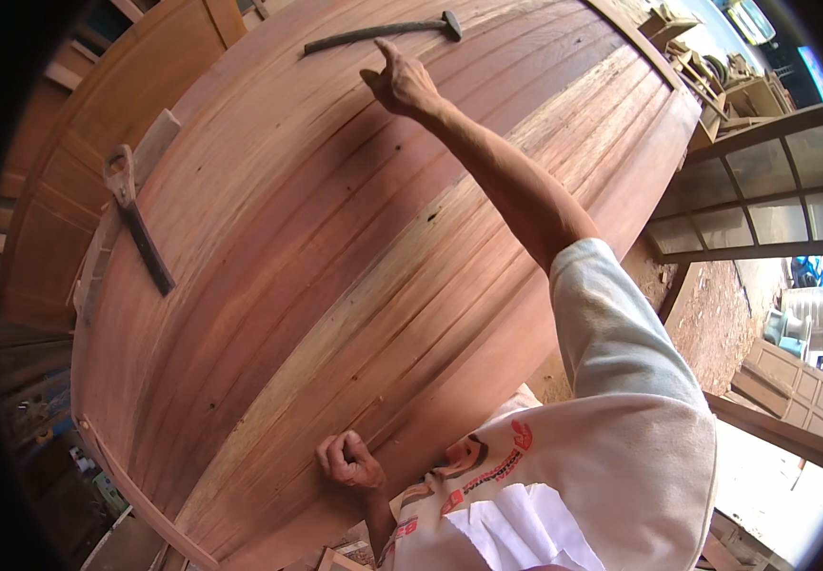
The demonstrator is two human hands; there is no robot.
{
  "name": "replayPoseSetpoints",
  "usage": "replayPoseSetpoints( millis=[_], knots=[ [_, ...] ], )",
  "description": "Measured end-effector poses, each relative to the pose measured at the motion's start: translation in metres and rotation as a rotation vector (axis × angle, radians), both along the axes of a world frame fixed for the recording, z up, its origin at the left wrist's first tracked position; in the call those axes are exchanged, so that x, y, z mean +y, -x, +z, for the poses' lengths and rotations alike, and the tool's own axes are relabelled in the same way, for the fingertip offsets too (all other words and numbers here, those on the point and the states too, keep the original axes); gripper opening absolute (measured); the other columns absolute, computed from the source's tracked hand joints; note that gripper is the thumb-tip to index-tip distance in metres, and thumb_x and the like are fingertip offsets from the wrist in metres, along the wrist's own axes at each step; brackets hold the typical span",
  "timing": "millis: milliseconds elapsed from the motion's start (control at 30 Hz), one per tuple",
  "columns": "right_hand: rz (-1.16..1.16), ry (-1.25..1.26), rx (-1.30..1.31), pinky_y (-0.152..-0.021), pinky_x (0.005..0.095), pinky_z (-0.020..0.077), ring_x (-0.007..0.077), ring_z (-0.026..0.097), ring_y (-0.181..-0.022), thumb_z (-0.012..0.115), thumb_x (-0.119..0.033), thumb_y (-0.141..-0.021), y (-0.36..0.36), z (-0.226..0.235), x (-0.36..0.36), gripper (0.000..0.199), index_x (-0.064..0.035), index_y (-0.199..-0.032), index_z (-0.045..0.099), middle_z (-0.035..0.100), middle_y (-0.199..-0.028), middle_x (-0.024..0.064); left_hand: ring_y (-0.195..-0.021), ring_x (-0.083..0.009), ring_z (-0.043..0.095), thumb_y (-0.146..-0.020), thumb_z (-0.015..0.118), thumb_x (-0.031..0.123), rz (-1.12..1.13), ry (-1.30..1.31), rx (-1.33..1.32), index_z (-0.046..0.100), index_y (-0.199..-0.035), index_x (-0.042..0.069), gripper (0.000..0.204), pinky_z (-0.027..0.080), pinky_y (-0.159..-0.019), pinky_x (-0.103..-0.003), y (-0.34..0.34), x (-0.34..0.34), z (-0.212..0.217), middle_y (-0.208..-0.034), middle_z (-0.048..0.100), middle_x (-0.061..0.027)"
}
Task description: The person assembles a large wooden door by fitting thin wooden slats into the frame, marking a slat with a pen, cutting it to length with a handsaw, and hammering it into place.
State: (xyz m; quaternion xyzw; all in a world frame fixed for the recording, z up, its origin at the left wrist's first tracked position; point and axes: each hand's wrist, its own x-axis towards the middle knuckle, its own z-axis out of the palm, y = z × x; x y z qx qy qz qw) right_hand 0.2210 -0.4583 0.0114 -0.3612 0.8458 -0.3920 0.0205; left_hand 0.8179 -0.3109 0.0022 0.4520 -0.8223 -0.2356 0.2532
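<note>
A large curved hull of reddish and pale wooden planks (297,247) spreads beneath my hands. My right hand (402,81) is stretched far across it, with index finger and thumb apart and nothing held. Its index fingertip is at the dark handle of a hammer (373,32) lying near the far edge; whether they touch I cannot tell. Low down, close to my body, my left hand (349,462) rests against the planks with its fingers curled in, and nothing shows in it. A handsaw (135,214) with a wooden handle lies at the hull's left side.
Wooden door panels (135,105) stand beyond the hull at the left. At right are a glazed, gridded frame (763,195), a panelled door (802,390) and piled wood scraps (744,95). A folded white cloth or paper (525,533) hangs at my shirt.
</note>
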Motion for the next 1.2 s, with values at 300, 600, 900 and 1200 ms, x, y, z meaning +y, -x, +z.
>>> replayPoseSetpoints(
  millis=[300,600,900,1200],
  knots=[
    [-0.002,-0.258,-0.177,-0.087,0.0516,0.0592,0.0428,0.076,-0.09,0.059,-0.052,-0.101,0.177,-0.012,-0.064,0.062,0.0075,-0.09,0.074,0.076,-0.085,0.0268,-0.086,-0.0357,0.058,-0.099,0.066,0.011,0.183,0.058,-0.206,0.061,-0.092,0.0,0.015,0.047,-0.076,-0.049,0.024,0.006,0.01,-0.092,0.059,-0.0164],
    [0.04,-0.1,-0.384,-0.081,0.0384,0.0602,0.0256,0.077,-0.079,0.071,-0.059,-0.094,0.121,0.012,-0.002,0.063,0.0035,-0.1,0.077,0.077,-0.09,0.0186,-0.085,-0.0376,0.058,-0.101,0.065,0.013,0.189,0.107,-0.195,0.058,-0.09,0.0,0.018,0.047,-0.075,-0.05,0.021,0.01,0.001,-0.09,0.059,-0.0175],
    [0.069,0.521,-0.656,-0.066,0.0319,0.0609,0.0173,0.071,-0.075,0.071,-0.016,-0.098,0.025,0.074,0.243,0.058,0.0005,-0.148,0.047,0.07,-0.091,0.0135,-0.081,-0.0389,0.057,-0.103,0.066,0.016,0.146,0.218,-0.136,0.059,-0.087,-0.002,0.025,0.045,-0.073,-0.052,0.011,-0.003,-0.011,-0.082,0.058,-0.0186],
    [-0.461,0.466,-0.701,-0.051,0.0229,0.0434,0.0051,0.051,-0.06,0.059,-0.025,-0.108,-0.026,0.089,0.526,0.03,-0.0003,-0.125,0.058,0.059,-0.084,0.0001,-0.092,-0.0369,0.063,-0.104,0.068,0.02,0.092,0.458,-0.027,0.067,-0.104,-0.005,0.025,0.049,-0.084,-0.05,0.091,0.041,0.002,-0.099,0.068,-0.0179]
  ],
)
